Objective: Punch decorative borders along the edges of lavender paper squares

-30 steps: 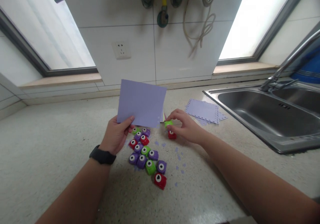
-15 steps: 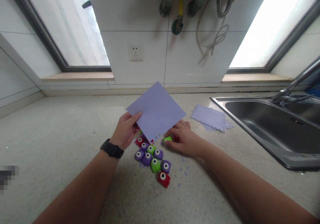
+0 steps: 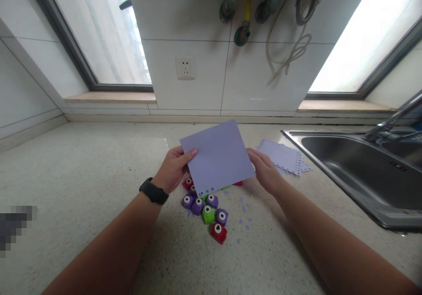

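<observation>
A lavender sheet of paper (image 3: 219, 156) is held up above the counter, with a few small punched holes along its near-left edge. My left hand (image 3: 174, 167), with a black watch on the wrist, pinches the sheet's left side, thumb on top. At the right edge is my right hand (image 3: 265, 169), its fingers closed together against the paper and partly hidden by it. Below the sheet lie several craft punches: a purple punch (image 3: 198, 206), a green punch (image 3: 208, 215) and a red punch (image 3: 219, 233) among them. Others are partly covered by the paper.
Right of my hands lies a stack of lavender sheets (image 3: 280, 154) with punched edges. A steel sink (image 3: 346, 185) with a faucet (image 3: 379, 130) is set in the counter further right. Small paper cutouts (image 3: 244, 209) are scattered near the punches. A wall socket (image 3: 185, 68) is behind.
The sheet has turned from a diamond position to a more level one. My right hand has left the green punch and moved up to the sheet's right edge.
</observation>
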Tool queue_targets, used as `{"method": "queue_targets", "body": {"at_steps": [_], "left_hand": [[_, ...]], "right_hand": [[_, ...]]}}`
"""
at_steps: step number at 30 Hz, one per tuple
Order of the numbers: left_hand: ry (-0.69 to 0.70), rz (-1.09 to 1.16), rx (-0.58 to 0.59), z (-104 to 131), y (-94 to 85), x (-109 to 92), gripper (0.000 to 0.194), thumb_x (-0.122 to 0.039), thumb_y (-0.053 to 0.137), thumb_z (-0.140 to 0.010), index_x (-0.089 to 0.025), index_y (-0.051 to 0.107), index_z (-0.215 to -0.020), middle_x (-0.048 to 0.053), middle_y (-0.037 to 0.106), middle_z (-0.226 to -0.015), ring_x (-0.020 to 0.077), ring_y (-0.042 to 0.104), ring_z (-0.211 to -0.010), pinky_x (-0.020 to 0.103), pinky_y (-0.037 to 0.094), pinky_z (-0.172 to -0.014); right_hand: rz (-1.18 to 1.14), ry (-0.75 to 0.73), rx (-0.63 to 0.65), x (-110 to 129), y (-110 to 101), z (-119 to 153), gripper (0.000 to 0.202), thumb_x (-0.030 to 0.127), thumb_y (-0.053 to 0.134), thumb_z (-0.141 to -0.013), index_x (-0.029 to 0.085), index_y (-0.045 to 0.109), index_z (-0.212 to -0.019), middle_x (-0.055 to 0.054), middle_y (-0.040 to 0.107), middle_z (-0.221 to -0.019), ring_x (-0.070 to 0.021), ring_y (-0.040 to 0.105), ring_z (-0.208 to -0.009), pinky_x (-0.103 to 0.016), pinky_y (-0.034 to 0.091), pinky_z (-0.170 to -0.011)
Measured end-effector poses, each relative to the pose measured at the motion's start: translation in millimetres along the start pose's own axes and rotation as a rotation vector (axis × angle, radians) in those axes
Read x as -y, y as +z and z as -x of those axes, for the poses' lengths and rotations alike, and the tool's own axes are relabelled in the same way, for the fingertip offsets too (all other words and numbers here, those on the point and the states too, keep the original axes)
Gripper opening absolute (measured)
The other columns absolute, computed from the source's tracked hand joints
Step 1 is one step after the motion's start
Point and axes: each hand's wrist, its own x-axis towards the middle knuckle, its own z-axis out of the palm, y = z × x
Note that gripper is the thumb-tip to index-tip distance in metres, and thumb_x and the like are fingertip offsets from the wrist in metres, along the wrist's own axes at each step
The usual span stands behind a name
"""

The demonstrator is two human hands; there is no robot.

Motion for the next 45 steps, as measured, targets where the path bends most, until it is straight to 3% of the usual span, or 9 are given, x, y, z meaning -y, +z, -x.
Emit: {"method": "queue_targets", "body": {"at_steps": [2,5,9,13,18,27,36,41,45], "left_hand": [[-0.007,-0.012,0.03,0.8,0.9,-0.4,0.036,-0.035,0.093,-0.071,-0.014,0.082,-0.098,0.009,0.078,-0.086,0.018,0.069,-0.074,0.031,0.057,-0.071],[-0.03,-0.014,0.065,1.9,2.1,0.5,0.035,-0.034,0.093,-0.072,-0.013,0.082,-0.098,0.01,0.079,-0.087,0.0178,0.07,-0.076,0.031,0.057,-0.074],[-0.036,-0.012,0.081,1.5,1.0,3.5,0.032,-0.035,0.092,-0.074,-0.014,0.083,-0.097,0.009,0.079,-0.086,0.0162,0.069,-0.073,0.03,0.056,-0.072],[-0.014,-0.095,0.133,0.8,-2.7,5.5,0.029,-0.037,0.089,-0.078,-0.016,0.083,-0.096,0.009,0.079,-0.088,0.0163,0.069,-0.073,0.028,0.056,-0.07],[-0.029,-0.329,0.217,3.4,-3.7,4.3,0.028,-0.043,0.085,-0.081,-0.017,0.083,-0.091,0.007,0.074,-0.074,0.0129,0.058,-0.054,0.025,0.047,-0.051],[-0.007,-0.429,0.262,5.0,1.9,0.8,0.022,-0.04,0.084,-0.081,-0.018,0.082,-0.085,0.003,0.068,-0.063,0.0106,0.049,-0.047,0.023,0.037,-0.044],[0.013,-0.333,0.053,-1.3,-2.2,3.7,0.03,-0.042,0.088,-0.075,-0.015,0.074,-0.073,0.002,0.066,-0.061,0.0099,0.053,-0.047,0.022,0.042,-0.047],[0.038,-0.332,-0.076,-10.6,-15.4,19.9,0.035,-0.046,0.088,-0.075,-0.015,0.071,-0.073,0.002,0.064,-0.054,0.0082,0.047,-0.039,0.021,0.031,-0.039],[0.052,-0.321,-0.105,-13.1,-16.8,24.4,0.036,-0.046,0.087,-0.075,-0.014,0.071,-0.073,0.003,0.066,-0.055,0.009,0.05,-0.041,0.021,0.035,-0.042]], "right_hand": [[-0.138,0.05,-0.046,-1.8,-1.3,-0.4,0.053,0.06,0.04,-0.103,0.021,0.075,-0.095,-0.008,0.072,-0.089,-0.0255,0.067,-0.089,-0.04,0.055,-0.081],[-0.297,0.124,0.023,-0.2,2.9,4.7,0.05,0.067,0.059,-0.093,0.02,0.076,-0.093,-0.007,0.073,-0.084,-0.0248,0.069,-0.082,-0.038,0.058,-0.073],[-0.384,0.19,0.082,2.7,12.2,12.6,0.039,0.057,0.078,-0.085,0.021,0.077,-0.099,-0.006,0.077,-0.088,-0.0202,0.069,-0.073,-0.034,0.058,-0.066],[-0.361,0.17,-0.011,3.0,14.7,13.0,0.035,0.054,0.077,-0.086,0.02,0.077,-0.093,-0.005,0.075,-0.083,-0.018,0.065,-0.067,-0.033,0.057,-0.061],[-0.308,0.112,-0.163,8.6,11.3,9.7,0.033,0.053,0.077,-0.086,0.022,0.079,-0.097,-0.005,0.076,-0.088,-0.0185,0.065,-0.072,-0.033,0.056,-0.065],[-0.205,0.083,-0.204,9.3,9.8,9.8,0.033,0.054,0.072,-0.089,0.021,0.075,-0.09,-0.002,0.069,-0.077,-0.0174,0.059,-0.067,-0.033,0.05,-0.062],[-0.249,-0.038,-0.41,9.2,10.0,0.4,0.02,0.039,0.066,-0.09,0.025,0.061,-0.104,-0.001,0.064,-0.086,-0.0187,0.061,-0.078,-0.035,0.052,-0.073],[-0.072,-0.102,-0.228,14.8,8.0,8.4,0.009,0.033,0.061,-0.094,0.024,0.059,-0.096,0.002,0.058,-0.072,-0.0158,0.055,-0.062,-0.031,0.044,-0.059],[0.282,-0.281,0.228,32.3,14.0,19.8,0.008,0.03,0.062,-0.095,0.023,0.066,-0.093,0.0,0.067,-0.073,-0.0142,0.057,-0.061,-0.03,0.044,-0.062]]}}
